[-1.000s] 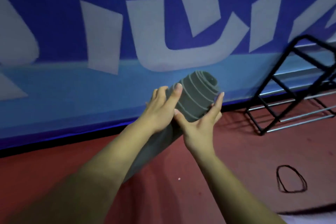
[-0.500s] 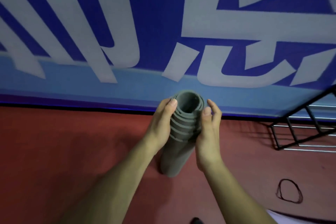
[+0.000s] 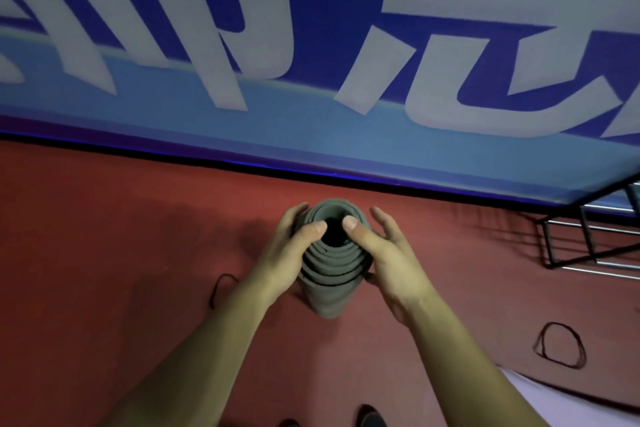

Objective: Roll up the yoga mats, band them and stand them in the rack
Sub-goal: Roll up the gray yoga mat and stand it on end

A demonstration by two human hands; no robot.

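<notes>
Mostly foreshortened from above, the rolled mat (image 3: 325,298) stands upright on the red floor (image 3: 104,253), its grey foam layers telescoped into stepped rings around a dark hollow core. The left hand (image 3: 287,253) grips its upper end, fingers curled round the far side and thumb on the rim. The right hand (image 3: 391,260) rests its palm on the other flank, thumb over the rim, fingers straight and spread off the foam. The black rack (image 3: 588,243), with shiny bars, is cut off at right. One thin black band (image 3: 539,347) lies looped nearby. Another loop (image 3: 215,288) vanishes behind the left forearm.
</notes>
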